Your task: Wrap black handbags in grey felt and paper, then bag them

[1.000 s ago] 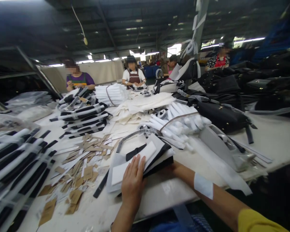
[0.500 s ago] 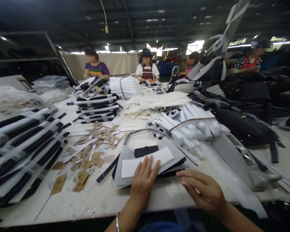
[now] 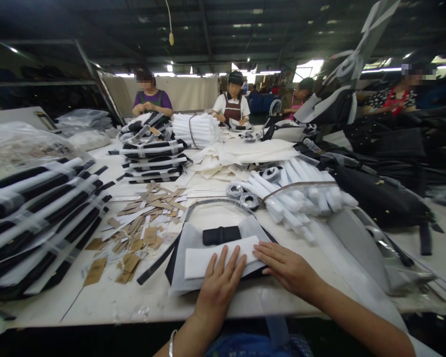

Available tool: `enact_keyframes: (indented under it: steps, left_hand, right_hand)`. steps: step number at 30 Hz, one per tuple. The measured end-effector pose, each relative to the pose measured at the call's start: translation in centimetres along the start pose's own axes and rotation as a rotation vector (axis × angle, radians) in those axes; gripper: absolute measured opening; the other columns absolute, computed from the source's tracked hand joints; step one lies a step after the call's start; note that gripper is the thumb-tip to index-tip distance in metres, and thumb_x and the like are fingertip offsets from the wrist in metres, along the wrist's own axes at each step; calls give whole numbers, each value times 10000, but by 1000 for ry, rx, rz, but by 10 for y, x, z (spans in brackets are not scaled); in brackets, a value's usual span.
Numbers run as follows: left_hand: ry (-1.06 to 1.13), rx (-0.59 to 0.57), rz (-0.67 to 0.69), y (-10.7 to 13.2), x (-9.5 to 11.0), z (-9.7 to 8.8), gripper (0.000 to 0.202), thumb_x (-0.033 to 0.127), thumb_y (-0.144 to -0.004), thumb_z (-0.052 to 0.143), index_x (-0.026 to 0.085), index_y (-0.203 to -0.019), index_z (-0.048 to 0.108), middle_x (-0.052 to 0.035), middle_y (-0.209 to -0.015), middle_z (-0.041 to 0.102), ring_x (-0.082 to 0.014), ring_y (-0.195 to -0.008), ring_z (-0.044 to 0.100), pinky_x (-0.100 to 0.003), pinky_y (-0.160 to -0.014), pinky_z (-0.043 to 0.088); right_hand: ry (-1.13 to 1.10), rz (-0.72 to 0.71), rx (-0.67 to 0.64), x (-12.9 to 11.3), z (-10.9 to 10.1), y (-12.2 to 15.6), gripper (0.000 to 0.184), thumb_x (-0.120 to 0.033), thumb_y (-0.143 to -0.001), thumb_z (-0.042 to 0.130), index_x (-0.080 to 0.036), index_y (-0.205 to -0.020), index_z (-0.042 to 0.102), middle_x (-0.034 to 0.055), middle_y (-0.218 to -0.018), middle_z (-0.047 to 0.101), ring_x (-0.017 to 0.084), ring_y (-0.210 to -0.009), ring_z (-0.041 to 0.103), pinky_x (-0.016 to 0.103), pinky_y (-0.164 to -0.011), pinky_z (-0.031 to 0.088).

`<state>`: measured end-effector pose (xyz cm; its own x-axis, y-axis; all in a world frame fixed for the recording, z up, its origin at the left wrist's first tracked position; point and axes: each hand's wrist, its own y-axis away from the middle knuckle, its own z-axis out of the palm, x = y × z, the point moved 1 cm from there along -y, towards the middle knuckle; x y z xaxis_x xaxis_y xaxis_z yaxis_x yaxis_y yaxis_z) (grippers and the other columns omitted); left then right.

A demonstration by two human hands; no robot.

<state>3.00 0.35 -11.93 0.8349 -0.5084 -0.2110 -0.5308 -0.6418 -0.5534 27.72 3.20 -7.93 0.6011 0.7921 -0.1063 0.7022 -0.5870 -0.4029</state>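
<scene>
A flat grey fabric-wrapped bag [image 3: 208, 248] lies at the table's near edge, with a black strap piece [image 3: 221, 235] and a white foam strip [image 3: 200, 260] on top of it. My left hand [image 3: 219, 286] lies flat on the white strip, fingers stretched out. My right hand [image 3: 288, 269] rests flat on the right end of the strip and the grey wrap, fingers extended. Neither hand grips anything.
Brown paper tags [image 3: 141, 233] are scattered left of the bag. Stacks of black-and-white wrapped bags [image 3: 40, 218] fill the left side. White foam rolls [image 3: 297, 196] and black bags [image 3: 379, 193] lie to the right. Several people work at the far end of the white table [image 3: 107, 302].
My right hand moved left from the table edge onto the bag's right end. The bag and strip now lie squarer to me; my left hand stays flat on the strip.
</scene>
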Motion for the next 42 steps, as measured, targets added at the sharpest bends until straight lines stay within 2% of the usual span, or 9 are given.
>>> enact_keyframes:
  steps: [3,7,12,16,20,25,33,38,42]
  left_hand:
    - [4,16,12,-1,-1,2,454,338,-1045,334,322,-1494,393,35,-1615,276,-272,-1397,415,-440,-1050,450]
    - [8,40,-8,-1,-1,4,440,344,-1047,329,362,-1479,406,60,-1602,310,-267,-1375,439,-442,-1049,443]
    - [-37,43,-5,-2,-1,0,427,380,-1034,385,378,-1457,439,53,-1593,336,-255,-1346,474,-416,-1038,447]
    - [-46,66,-16,0,0,4,439,390,-1027,400,378,-1465,429,56,-1589,344,-257,-1351,468,-421,-1045,442]
    - [-26,85,-44,1,0,9,446,382,-1027,392,377,-1472,416,80,-1578,361,-258,-1364,450,-431,-1052,439]
    - [-24,59,-22,1,-1,9,459,382,-1022,414,370,-1481,404,55,-1592,337,-271,-1373,438,-441,-1057,434]
    - [-22,1,-5,-1,-2,6,458,296,-1035,363,346,-1489,393,47,-1604,311,-289,-1367,444,-478,-1062,427]
    - [-8,-50,-4,-2,-3,4,499,325,-1016,433,337,-1509,356,2,-1591,347,-289,-1393,415,-486,-1091,406]
    - [5,-33,-15,-4,-3,2,495,324,-1013,445,337,-1502,370,9,-1559,406,-287,-1379,437,-485,-1088,416]
  right_hand:
    - [-91,105,-131,-1,-19,-20,356,-333,-999,487,-208,-1303,622,83,-1302,665,220,-1209,613,355,-1041,486]
    - [-60,422,-333,20,-28,-80,399,-419,-1025,400,-213,-968,737,58,-997,759,197,-965,690,295,-896,494]
    - [34,610,-421,64,12,-159,276,-379,-949,585,-136,-1016,698,122,-1066,715,241,-1036,652,371,-928,485]
    - [42,743,-503,79,45,-185,321,-393,-935,623,-147,-1143,628,87,-1159,648,221,-1021,639,449,-893,535]
    - [-84,751,-458,90,53,-182,291,-366,-946,613,-157,-1147,624,76,-1155,643,210,-996,641,421,-865,550]
    - [-352,691,-271,102,44,-158,265,-372,-944,601,-125,-997,682,44,-953,709,195,-882,677,367,-809,557]
    - [-646,608,106,78,6,-123,373,-473,-857,599,-148,-927,767,58,-885,768,254,-908,711,377,-856,548]
    - [-690,547,195,57,-20,-104,273,-350,-839,609,-186,-971,783,43,-957,781,265,-930,723,391,-884,567]
    - [-583,342,139,35,-33,-74,354,-122,-804,533,-204,-1058,765,34,-1064,768,232,-1005,721,358,-945,564]
